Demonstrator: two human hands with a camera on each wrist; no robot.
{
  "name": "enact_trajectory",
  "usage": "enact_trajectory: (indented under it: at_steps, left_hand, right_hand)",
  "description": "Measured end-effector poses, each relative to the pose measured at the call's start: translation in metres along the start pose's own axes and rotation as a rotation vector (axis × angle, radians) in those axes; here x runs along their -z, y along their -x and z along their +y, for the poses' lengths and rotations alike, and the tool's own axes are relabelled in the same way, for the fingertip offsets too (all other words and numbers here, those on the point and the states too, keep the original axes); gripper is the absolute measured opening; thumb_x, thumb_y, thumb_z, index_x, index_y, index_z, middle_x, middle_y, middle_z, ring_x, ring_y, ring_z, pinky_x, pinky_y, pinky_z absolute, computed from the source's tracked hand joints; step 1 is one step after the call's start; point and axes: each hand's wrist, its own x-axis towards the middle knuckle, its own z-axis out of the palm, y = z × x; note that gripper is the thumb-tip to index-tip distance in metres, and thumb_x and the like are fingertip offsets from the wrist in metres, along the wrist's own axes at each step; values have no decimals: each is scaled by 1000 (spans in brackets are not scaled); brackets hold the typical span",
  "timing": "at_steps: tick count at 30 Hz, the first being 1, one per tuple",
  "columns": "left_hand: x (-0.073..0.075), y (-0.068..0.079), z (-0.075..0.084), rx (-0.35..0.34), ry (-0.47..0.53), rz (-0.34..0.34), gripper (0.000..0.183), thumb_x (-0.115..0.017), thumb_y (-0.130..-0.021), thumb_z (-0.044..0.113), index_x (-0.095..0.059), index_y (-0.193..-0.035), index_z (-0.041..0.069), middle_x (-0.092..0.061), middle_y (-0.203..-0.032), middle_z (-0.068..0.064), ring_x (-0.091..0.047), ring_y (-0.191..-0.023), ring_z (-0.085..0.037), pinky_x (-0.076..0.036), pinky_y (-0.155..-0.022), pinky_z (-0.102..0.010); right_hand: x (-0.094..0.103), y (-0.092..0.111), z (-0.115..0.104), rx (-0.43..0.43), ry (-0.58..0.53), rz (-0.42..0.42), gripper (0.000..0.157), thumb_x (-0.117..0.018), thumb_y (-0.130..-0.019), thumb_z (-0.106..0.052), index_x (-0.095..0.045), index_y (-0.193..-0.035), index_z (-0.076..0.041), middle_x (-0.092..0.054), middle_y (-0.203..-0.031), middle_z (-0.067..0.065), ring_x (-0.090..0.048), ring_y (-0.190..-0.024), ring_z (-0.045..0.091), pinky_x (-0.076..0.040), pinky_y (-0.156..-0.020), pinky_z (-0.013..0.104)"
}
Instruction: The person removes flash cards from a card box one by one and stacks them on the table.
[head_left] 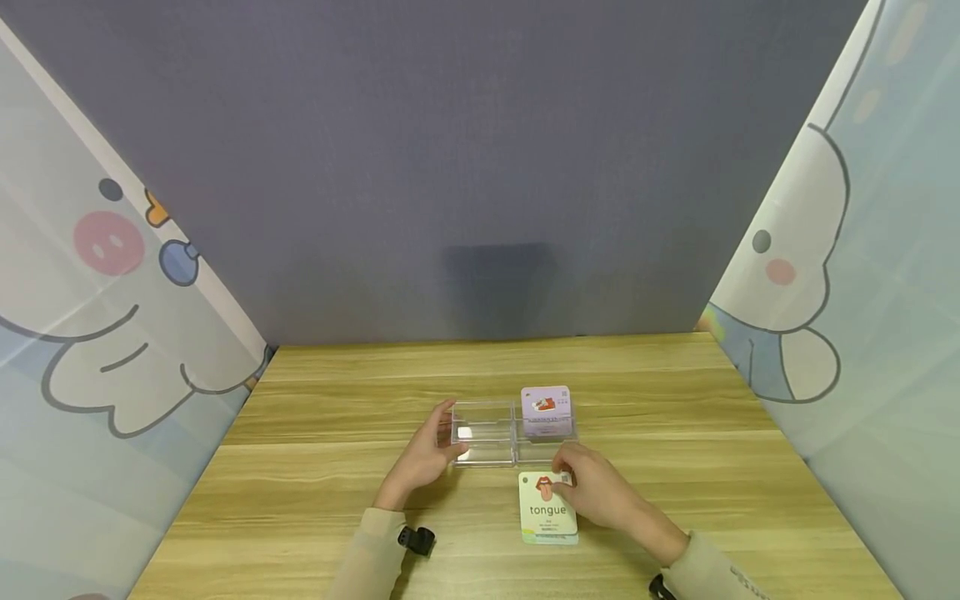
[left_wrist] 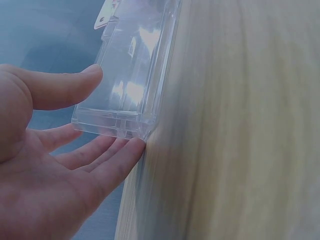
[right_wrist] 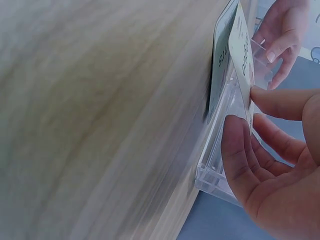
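Observation:
A clear plastic card holder [head_left: 514, 433] with several compartments stands on the table. My left hand [head_left: 423, 454] holds its left end, with the thumb [left_wrist: 82, 85] over the front side and the fingers against the end wall. My right hand [head_left: 600, 492] pinches a pale yellow "tongue" flashcard [head_left: 547, 523] by its top right corner, just in front of the holder. Beneath that card lies a pale green flashcard [right_wrist: 222, 60]; the raised card tilts away from it in the right wrist view. A purple flashcard [head_left: 546, 407] stands in the holder's back right compartment.
The wood-grain table [head_left: 315, 467] runs back to a dark grey panel [head_left: 480, 167]. Cartoon-printed sheets stand along the left [head_left: 45, 433] and right [head_left: 885, 350] sides. Black straps sit at both wrists.

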Motion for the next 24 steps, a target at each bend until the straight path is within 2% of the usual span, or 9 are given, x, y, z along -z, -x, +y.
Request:
enact_trajectory:
  at_steps: [17, 24]
  left_hand:
    - [-1, -1, -2, 5, -7, 6, 77, -70, -97, 9, -25, -159, 4, -41, -147, -30, -45, -132, -49, -45, -106, -60]
    - [-1, -1, -2, -1, -6, 1, 77, -69, -97, 8, -25, -159, 3, -41, -147, -30, -45, -132, -49, -45, -106, -59]
  right_hand:
    - [-4, 2, 5, -11, 29, -50, 18, -83, -83, -10, -66, -88, -9, -51, -82, -6, -46, -72, 7, -43, -59, 23]
    - [-3, 2, 5, -23, 48, -30, 14, -79, -84, -4, -67, -90, -9, -53, -84, -6, -48, -75, 7, -46, -63, 24]
